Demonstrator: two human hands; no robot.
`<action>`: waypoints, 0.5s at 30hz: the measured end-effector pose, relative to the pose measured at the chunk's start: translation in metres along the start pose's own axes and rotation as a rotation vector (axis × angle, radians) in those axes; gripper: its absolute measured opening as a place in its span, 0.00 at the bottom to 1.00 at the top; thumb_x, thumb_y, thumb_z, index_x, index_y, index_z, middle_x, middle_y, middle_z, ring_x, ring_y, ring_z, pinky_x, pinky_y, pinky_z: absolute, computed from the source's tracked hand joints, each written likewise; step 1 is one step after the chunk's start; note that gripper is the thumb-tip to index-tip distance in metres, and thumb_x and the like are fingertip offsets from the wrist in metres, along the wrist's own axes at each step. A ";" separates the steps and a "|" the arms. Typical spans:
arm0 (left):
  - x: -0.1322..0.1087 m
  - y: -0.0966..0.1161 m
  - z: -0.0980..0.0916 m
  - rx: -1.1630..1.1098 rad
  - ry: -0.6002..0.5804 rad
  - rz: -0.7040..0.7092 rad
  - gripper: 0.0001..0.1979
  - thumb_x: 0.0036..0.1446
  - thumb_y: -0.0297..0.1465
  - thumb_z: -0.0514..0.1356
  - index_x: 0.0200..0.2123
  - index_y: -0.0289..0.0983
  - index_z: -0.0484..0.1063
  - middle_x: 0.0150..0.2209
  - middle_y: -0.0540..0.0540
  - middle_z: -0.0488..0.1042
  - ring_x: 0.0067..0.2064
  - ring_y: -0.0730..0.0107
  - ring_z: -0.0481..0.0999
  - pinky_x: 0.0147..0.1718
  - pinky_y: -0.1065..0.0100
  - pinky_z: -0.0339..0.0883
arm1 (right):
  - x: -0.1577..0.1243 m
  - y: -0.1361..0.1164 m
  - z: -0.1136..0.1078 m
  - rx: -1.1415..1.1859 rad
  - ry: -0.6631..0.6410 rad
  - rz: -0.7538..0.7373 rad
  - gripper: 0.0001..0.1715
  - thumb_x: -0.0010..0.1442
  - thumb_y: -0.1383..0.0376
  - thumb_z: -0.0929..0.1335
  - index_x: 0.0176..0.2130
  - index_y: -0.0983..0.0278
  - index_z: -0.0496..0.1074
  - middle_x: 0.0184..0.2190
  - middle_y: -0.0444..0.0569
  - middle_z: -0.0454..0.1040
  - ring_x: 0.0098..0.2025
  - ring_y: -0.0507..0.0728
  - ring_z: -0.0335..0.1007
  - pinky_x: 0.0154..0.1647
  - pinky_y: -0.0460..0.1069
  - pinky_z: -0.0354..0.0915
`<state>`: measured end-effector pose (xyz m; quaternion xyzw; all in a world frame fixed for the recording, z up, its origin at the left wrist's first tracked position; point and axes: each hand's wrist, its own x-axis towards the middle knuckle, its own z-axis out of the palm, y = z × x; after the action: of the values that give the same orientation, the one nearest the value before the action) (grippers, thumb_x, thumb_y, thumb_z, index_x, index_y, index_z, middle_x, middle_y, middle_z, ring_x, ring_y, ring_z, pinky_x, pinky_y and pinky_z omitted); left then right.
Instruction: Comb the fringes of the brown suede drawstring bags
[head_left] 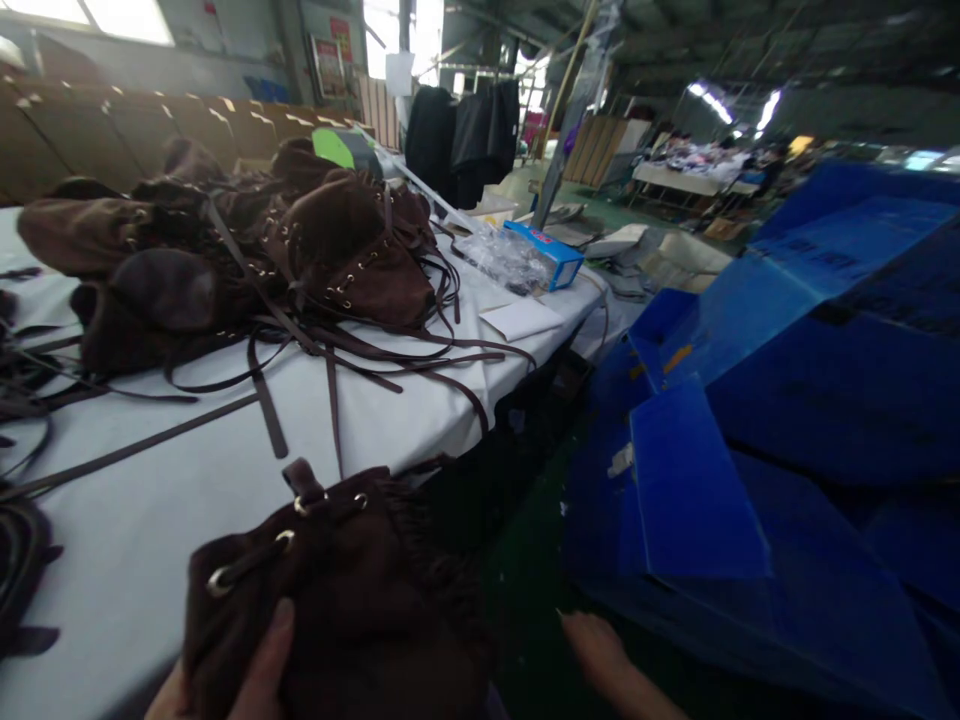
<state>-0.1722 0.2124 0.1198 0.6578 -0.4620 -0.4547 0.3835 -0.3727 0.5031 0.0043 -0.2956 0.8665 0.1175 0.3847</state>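
Observation:
A brown suede drawstring bag [352, 590] with metal eyelets lies at the near edge of the white table [187, 480]. My left hand [247, 670] grips its lower left side, thumb pressed on the suede. My right hand [607, 655] reaches out low over the dark floor toward the blue plastic crates [750, 450]. Only part of that hand shows, blurred, and nothing is seen in it.
A heap of similar brown suede bags [247, 250] with long straps fills the table's far left. A blue box [551, 255] and clear plastic wrap sit at the far end. Dark garments [457, 135] hang behind. Cardboard sheets line the back wall.

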 end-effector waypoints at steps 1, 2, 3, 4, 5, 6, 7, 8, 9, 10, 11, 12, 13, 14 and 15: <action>0.010 0.006 0.004 -0.068 -0.012 -0.036 0.23 0.31 0.41 0.74 0.31 0.34 0.77 0.21 0.51 0.74 0.23 0.67 0.72 0.17 0.72 0.65 | -0.002 0.003 -0.007 0.029 0.036 0.010 0.30 0.57 0.79 0.59 0.56 0.67 0.71 0.43 0.59 0.79 0.46 0.63 0.76 0.46 0.54 0.70; 0.018 0.012 0.010 -0.129 -0.059 -0.049 0.22 0.33 0.41 0.73 0.32 0.34 0.78 0.24 0.50 0.76 0.25 0.66 0.73 0.20 0.73 0.68 | -0.004 0.000 -0.017 0.091 0.109 0.005 0.31 0.61 0.77 0.57 0.61 0.65 0.65 0.43 0.55 0.79 0.44 0.61 0.77 0.43 0.52 0.71; 0.024 0.020 0.016 -0.184 -0.126 -0.038 0.22 0.36 0.41 0.72 0.34 0.34 0.79 0.27 0.49 0.78 0.28 0.66 0.75 0.23 0.72 0.71 | -0.006 -0.009 -0.027 0.184 0.221 -0.025 0.31 0.65 0.73 0.55 0.65 0.62 0.58 0.43 0.53 0.79 0.42 0.59 0.78 0.40 0.51 0.71; 0.029 0.028 0.023 -0.234 -0.183 -0.028 0.22 0.39 0.41 0.71 0.37 0.35 0.79 0.30 0.49 0.79 0.30 0.65 0.76 0.27 0.71 0.73 | -0.007 -0.022 -0.039 0.299 0.367 -0.087 0.30 0.68 0.69 0.53 0.67 0.61 0.54 0.45 0.52 0.79 0.42 0.59 0.78 0.39 0.50 0.71; 0.032 0.035 0.029 -0.282 -0.214 -0.021 0.22 0.41 0.41 0.71 0.39 0.36 0.79 0.33 0.49 0.79 0.33 0.65 0.77 0.32 0.70 0.74 | -0.010 -0.039 -0.049 0.419 0.535 -0.180 0.29 0.69 0.66 0.53 0.67 0.60 0.52 0.48 0.52 0.77 0.42 0.58 0.78 0.39 0.49 0.71; 0.033 0.042 0.034 -0.317 -0.229 -0.015 0.23 0.42 0.41 0.71 0.41 0.37 0.79 0.34 0.50 0.80 0.35 0.64 0.78 0.36 0.69 0.74 | -0.011 -0.057 -0.059 0.517 0.700 -0.316 0.29 0.69 0.64 0.54 0.67 0.59 0.52 0.51 0.52 0.76 0.43 0.58 0.77 0.40 0.49 0.71; 0.033 0.048 0.038 -0.337 -0.231 -0.011 0.23 0.42 0.40 0.70 0.43 0.38 0.79 0.35 0.51 0.80 0.38 0.64 0.78 0.41 0.69 0.74 | -0.012 -0.075 -0.066 0.562 0.827 -0.487 0.29 0.69 0.65 0.55 0.68 0.60 0.51 0.51 0.53 0.76 0.42 0.57 0.77 0.40 0.48 0.71; 0.032 0.053 0.039 -0.341 -0.224 -0.008 0.23 0.42 0.39 0.70 0.44 0.40 0.79 0.35 0.52 0.79 0.41 0.64 0.78 0.44 0.70 0.72 | -0.011 -0.090 -0.070 0.529 0.881 -0.662 0.31 0.68 0.67 0.56 0.68 0.61 0.50 0.47 0.53 0.77 0.38 0.56 0.77 0.39 0.48 0.70; 0.030 0.056 0.038 -0.344 -0.222 -0.007 0.22 0.40 0.38 0.71 0.42 0.40 0.79 0.36 0.53 0.79 0.44 0.64 0.77 0.46 0.71 0.71 | -0.008 -0.102 -0.070 0.435 0.862 -0.799 0.33 0.66 0.68 0.58 0.68 0.63 0.49 0.42 0.53 0.79 0.34 0.55 0.76 0.37 0.48 0.70; 0.029 0.059 0.036 -0.361 -0.228 -0.016 0.21 0.39 0.35 0.70 0.40 0.41 0.79 0.36 0.54 0.79 0.46 0.64 0.76 0.46 0.72 0.70 | -0.003 -0.111 -0.067 0.296 0.778 -0.866 0.37 0.63 0.69 0.60 0.68 0.65 0.48 0.36 0.52 0.79 0.32 0.56 0.75 0.35 0.49 0.69; 0.027 0.062 0.033 -0.389 -0.249 -0.047 0.19 0.37 0.33 0.70 0.38 0.40 0.79 0.37 0.54 0.79 0.47 0.63 0.76 0.46 0.73 0.71 | 0.005 -0.115 -0.060 0.146 0.660 -0.861 0.42 0.58 0.69 0.63 0.68 0.65 0.48 0.33 0.50 0.79 0.31 0.57 0.75 0.34 0.49 0.68; 0.026 0.063 0.030 -0.418 -0.273 -0.104 0.18 0.37 0.32 0.69 0.36 0.40 0.79 0.38 0.54 0.79 0.47 0.62 0.77 0.45 0.72 0.72 | 0.014 -0.116 -0.052 0.016 0.540 -0.797 0.45 0.54 0.69 0.66 0.68 0.64 0.51 0.32 0.50 0.79 0.31 0.58 0.75 0.34 0.50 0.67; 0.025 0.063 0.028 -0.441 -0.297 -0.170 0.17 0.37 0.32 0.68 0.35 0.40 0.78 0.38 0.53 0.79 0.47 0.61 0.77 0.44 0.71 0.72 | 0.023 -0.113 -0.042 -0.078 0.448 -0.696 0.46 0.51 0.70 0.67 0.66 0.63 0.54 0.34 0.50 0.79 0.32 0.59 0.75 0.34 0.50 0.67; 0.024 0.063 0.026 -0.452 -0.302 -0.224 0.17 0.37 0.32 0.68 0.35 0.39 0.78 0.37 0.53 0.79 0.46 0.60 0.77 0.44 0.70 0.73 | 0.033 -0.109 -0.033 -0.132 0.392 -0.598 0.45 0.50 0.72 0.67 0.65 0.61 0.57 0.35 0.51 0.79 0.34 0.60 0.76 0.35 0.50 0.67; 0.023 0.061 0.026 -0.455 -0.299 -0.254 0.18 0.37 0.32 0.68 0.36 0.39 0.78 0.37 0.52 0.79 0.47 0.60 0.78 0.45 0.70 0.73 | 0.041 -0.103 -0.024 -0.155 0.370 -0.523 0.43 0.50 0.75 0.66 0.64 0.61 0.59 0.35 0.52 0.79 0.35 0.61 0.76 0.35 0.50 0.66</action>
<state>-0.2091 0.1707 0.1629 0.5332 -0.3135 -0.6828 0.3889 -0.3471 0.3935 -0.0068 -0.5527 0.8050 0.0246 0.2140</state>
